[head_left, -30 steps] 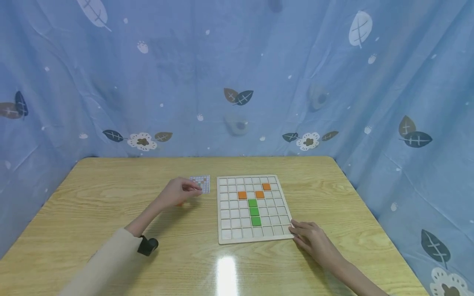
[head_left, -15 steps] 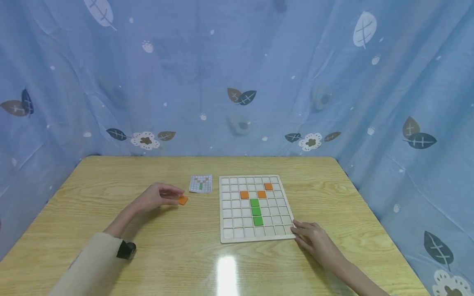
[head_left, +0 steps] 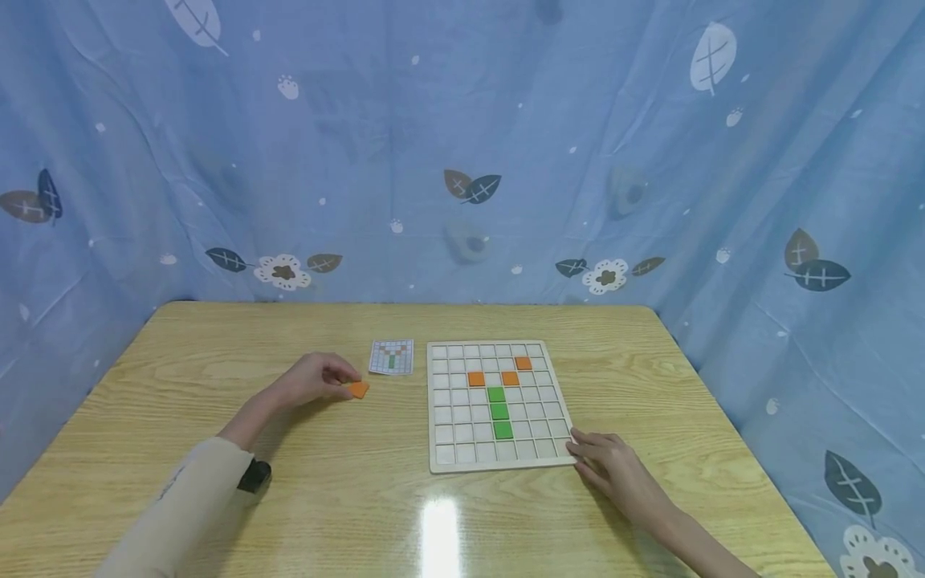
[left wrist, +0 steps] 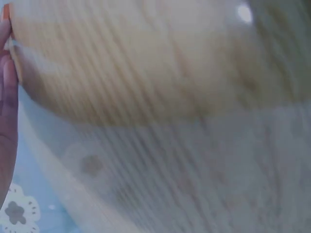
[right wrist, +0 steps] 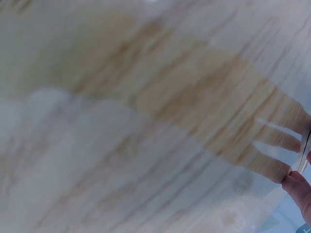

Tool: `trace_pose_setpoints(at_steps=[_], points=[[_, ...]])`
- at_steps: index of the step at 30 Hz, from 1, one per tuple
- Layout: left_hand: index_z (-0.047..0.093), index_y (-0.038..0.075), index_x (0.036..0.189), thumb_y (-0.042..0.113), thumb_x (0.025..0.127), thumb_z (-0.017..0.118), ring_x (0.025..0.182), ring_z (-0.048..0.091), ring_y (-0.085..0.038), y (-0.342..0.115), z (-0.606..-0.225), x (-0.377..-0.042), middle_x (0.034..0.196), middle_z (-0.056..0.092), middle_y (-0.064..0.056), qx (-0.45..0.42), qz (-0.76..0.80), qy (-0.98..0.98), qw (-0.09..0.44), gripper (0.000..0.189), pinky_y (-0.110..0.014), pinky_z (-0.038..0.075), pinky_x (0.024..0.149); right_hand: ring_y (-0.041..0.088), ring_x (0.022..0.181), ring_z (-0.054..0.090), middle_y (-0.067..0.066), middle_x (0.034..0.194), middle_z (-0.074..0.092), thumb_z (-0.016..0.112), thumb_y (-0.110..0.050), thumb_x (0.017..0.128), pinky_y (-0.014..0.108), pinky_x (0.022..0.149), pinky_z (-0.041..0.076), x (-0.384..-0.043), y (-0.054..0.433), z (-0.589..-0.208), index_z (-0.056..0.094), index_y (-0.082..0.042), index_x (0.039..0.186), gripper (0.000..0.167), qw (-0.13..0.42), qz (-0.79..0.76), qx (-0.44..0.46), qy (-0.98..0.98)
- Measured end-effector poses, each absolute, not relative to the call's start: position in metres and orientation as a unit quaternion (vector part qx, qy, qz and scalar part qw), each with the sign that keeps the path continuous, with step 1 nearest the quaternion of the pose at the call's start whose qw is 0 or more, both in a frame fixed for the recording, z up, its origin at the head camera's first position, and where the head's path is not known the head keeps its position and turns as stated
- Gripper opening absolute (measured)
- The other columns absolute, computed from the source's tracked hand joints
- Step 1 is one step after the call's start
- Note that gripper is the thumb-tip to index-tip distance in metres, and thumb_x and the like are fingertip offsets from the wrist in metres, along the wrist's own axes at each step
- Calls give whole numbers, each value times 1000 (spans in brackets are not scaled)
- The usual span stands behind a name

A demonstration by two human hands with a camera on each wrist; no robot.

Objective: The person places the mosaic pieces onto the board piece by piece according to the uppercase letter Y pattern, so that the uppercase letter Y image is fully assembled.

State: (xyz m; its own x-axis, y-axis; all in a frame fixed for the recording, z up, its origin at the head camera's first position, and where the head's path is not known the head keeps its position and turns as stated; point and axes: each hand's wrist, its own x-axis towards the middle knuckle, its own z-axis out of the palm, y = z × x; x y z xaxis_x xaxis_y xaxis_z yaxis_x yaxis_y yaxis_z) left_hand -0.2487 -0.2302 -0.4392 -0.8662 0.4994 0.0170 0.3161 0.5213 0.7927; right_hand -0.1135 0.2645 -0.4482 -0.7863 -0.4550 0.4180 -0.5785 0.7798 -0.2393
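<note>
In the head view my left hand (head_left: 314,379) is left of the board, its thumb and fingers pinching a small square orange tile (head_left: 359,389) low over the table. The left wrist view shows a sliver of that orange tile (left wrist: 6,11) at the fingertips. My right hand (head_left: 614,474) holds the near right corner of a pale wooden grid board (head_left: 462,455), fingers on the rim and thumb at the front edge. On the board lie a column of green tiles (head_left: 499,412) and several orange tiles (head_left: 510,378) above it.
A small printed card (head_left: 392,357) with a coloured grid pattern lies between my left hand and the board. The wooden table (head_left: 347,498) ends at a blue leaf-patterned curtain (head_left: 405,160) behind and at both sides.
My left hand has moved left, away from the card, to the orange tile on the table, and its fingers have taken hold of it. The right hand has stayed at the board's corner.
</note>
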Motion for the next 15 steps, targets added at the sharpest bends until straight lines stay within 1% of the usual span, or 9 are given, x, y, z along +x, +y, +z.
trace_pose_setpoints(at_steps=[6,9,15], points=[[72,2,101,13,80,78,83,65,-16,-223,-432,-246,94,69,-7,235,434,862,112,24,-26,55,72,30,97,64,18,116,66,79,-1,73,47,81,53,-114,265,-448,73,0,104,32,168,180,277,-929],[71,4,100,15,81,78,83,66,-15,-215,-428,-245,94,70,-6,236,438,861,104,23,-27,56,73,30,96,64,18,116,66,80,0,72,44,78,54,-114,265,-449,73,0,103,32,171,181,278,-928],[72,6,99,17,82,78,84,67,-15,-194,-420,-248,94,70,-4,218,442,866,86,21,-28,56,74,28,95,64,17,115,66,80,0,72,43,77,55,-113,265,-449,73,0,102,31,177,179,282,-926]])
